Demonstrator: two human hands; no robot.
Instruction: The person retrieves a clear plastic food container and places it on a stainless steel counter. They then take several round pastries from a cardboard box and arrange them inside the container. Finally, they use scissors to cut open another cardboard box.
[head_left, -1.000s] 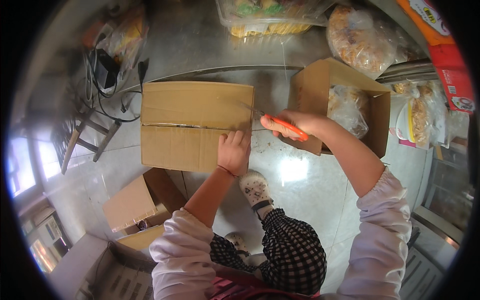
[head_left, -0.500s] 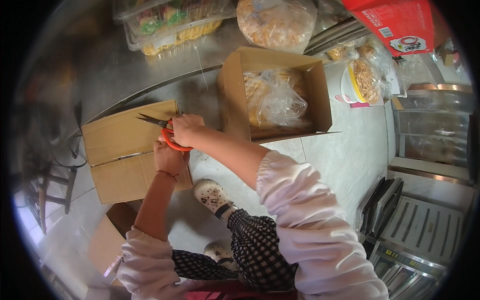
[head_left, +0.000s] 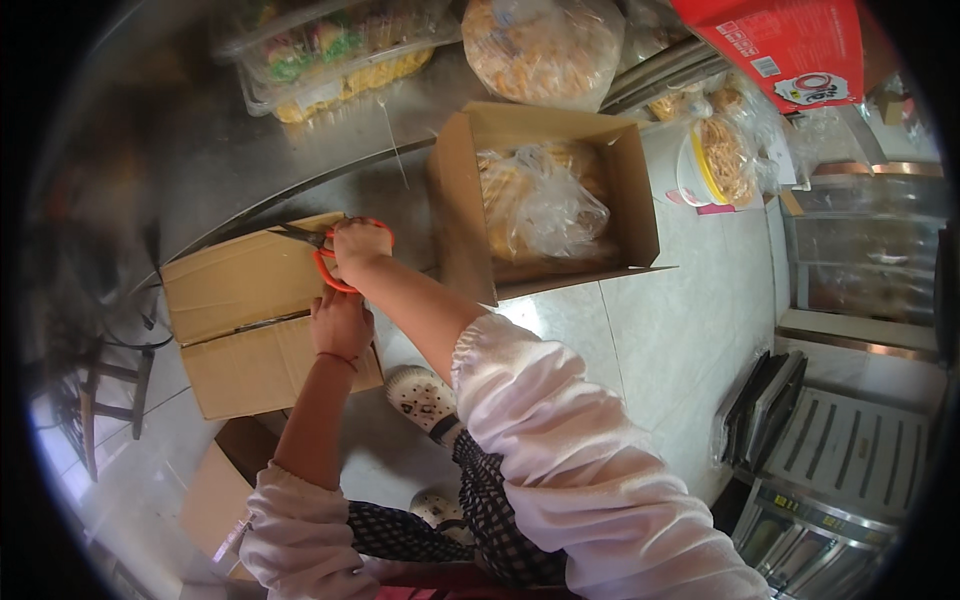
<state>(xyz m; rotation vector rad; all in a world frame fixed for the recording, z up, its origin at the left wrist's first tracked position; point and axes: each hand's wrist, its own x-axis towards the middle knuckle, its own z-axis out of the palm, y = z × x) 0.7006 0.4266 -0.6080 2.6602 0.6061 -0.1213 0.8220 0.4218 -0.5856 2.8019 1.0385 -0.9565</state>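
Note:
A pair of scissors (head_left: pixel 322 265) with orange-red handles and dark blades is in my right hand (head_left: pixel 361 250). Its blades point left over the top of a brown cardboard box (head_left: pixel 255 270). Just below, my left hand (head_left: pixel 342 326) is at the box's right edge, near the seam between the two top flaps. Its fingers are curled in on the cardboard there; the fingertips are partly hidden. The seam runs across the top as a dark line.
An open cardboard box (head_left: pixel 460 215) holding a clear bag (head_left: pixel 560 215) of yellowish food stands to the right. Clear food trays (head_left: pixel 345 60) lie on a metal table behind. A yellow-rimmed tub (head_left: pixel 697 170) is at far right. My clog (head_left: pixel 420 400) is close to the closed box.
My right hand has moved slightly left and up with the scissors, which have turned in the grip. My left hand has shifted a little down, still at the box edge.

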